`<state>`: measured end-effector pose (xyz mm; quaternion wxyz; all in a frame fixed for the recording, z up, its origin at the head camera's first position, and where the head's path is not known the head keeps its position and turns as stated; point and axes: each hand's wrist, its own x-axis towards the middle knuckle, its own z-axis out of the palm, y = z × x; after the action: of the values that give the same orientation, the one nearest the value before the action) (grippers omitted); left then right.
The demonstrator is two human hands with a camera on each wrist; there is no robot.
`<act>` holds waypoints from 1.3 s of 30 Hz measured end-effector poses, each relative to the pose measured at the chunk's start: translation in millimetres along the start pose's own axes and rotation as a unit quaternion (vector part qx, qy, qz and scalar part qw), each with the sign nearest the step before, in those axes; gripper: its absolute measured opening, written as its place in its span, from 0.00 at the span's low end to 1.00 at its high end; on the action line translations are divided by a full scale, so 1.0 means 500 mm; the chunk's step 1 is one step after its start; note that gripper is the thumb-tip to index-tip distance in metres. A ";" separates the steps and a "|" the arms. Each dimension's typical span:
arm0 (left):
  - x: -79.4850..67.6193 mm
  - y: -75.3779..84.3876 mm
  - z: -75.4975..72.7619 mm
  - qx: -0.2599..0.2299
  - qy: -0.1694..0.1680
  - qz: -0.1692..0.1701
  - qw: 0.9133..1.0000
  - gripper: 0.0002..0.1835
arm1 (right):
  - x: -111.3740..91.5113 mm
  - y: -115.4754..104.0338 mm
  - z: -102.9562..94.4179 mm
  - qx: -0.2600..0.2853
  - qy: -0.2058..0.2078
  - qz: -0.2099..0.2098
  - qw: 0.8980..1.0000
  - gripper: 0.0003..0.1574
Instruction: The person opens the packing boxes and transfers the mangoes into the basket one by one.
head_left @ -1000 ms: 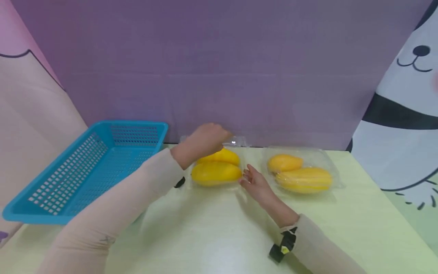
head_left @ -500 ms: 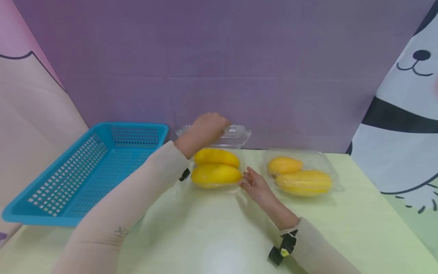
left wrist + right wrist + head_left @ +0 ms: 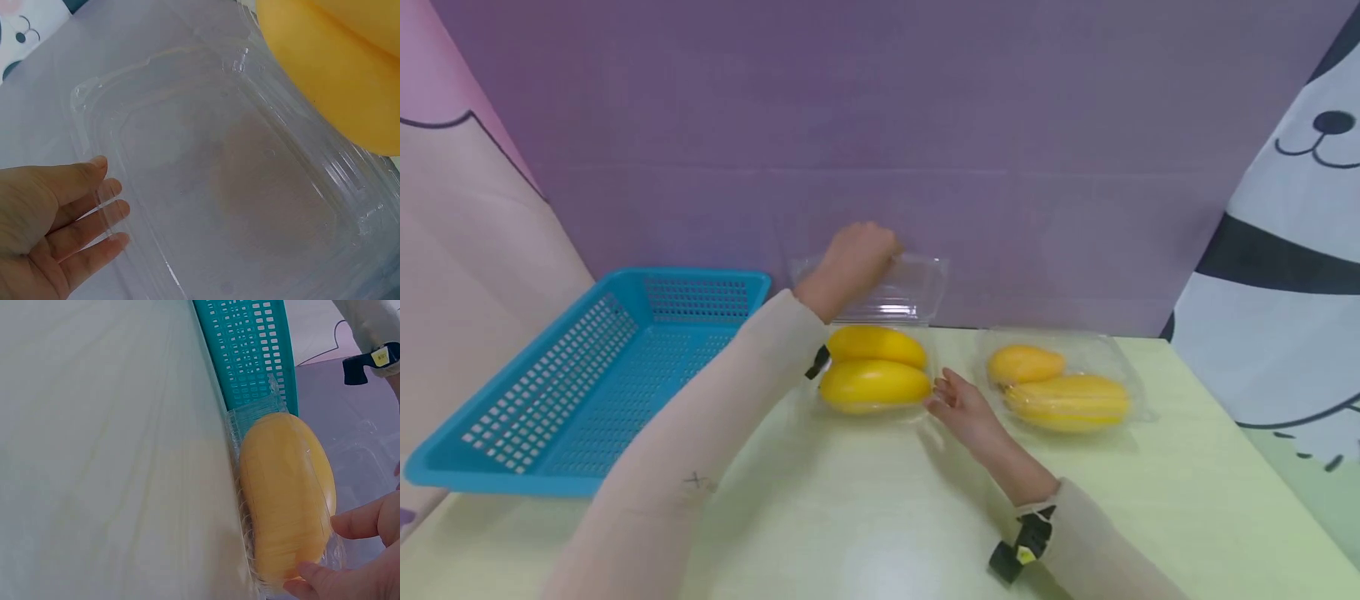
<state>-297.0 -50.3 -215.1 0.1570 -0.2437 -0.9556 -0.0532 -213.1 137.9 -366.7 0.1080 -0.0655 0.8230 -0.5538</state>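
Observation:
A clear plastic clamshell container stands raised at its back, its transparent lid (image 3: 187, 156) up against the purple backdrop. My left hand (image 3: 859, 262) pinches the lid's free edge; in the left wrist view, the thumb is on one side and the fingers show through the plastic. Two long, smooth yellow fruits (image 3: 875, 385) lie side by side in the container's base (image 3: 237, 469). At the base's right end, my right hand (image 3: 966, 412) holds the rim between thumb and fingers, its fingertips close to the front fruit.
A blue perforated basket (image 3: 490, 477) stands at the left of the pale table (image 3: 850, 517). To the right sits a second clear container (image 3: 1116, 354) with a smaller yellow fruit (image 3: 1025, 364) and a larger striped one (image 3: 1067, 403). A purple backdrop (image 3: 880, 125) closes off the back.
My left hand has moved up and back, swinging the lid from low behind the fruits to more upright. The back fruit is now more exposed. My right hand stays in place.

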 end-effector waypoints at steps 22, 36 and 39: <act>0.067 -0.025 0.022 -0.016 -0.017 -0.055 0.998 0.19 | -0.006 -0.004 0.006 0.010 0.000 -0.008 1.000 0.43; 0.068 -0.039 0.039 0.051 -0.039 -0.052 0.997 0.18 | -0.004 -0.013 0.014 0.023 0.001 -0.012 1.000 0.43; 0.070 -0.044 0.044 0.053 -0.054 -0.047 0.996 0.22 | -0.003 -0.012 0.018 0.024 -0.002 -0.016 1.000 0.42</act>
<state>-342.9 -49.8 -224.9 0.1149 -0.1919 -0.9747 0.0036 -209.6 128.0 -364.2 0.1020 -0.0768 0.8080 -0.5752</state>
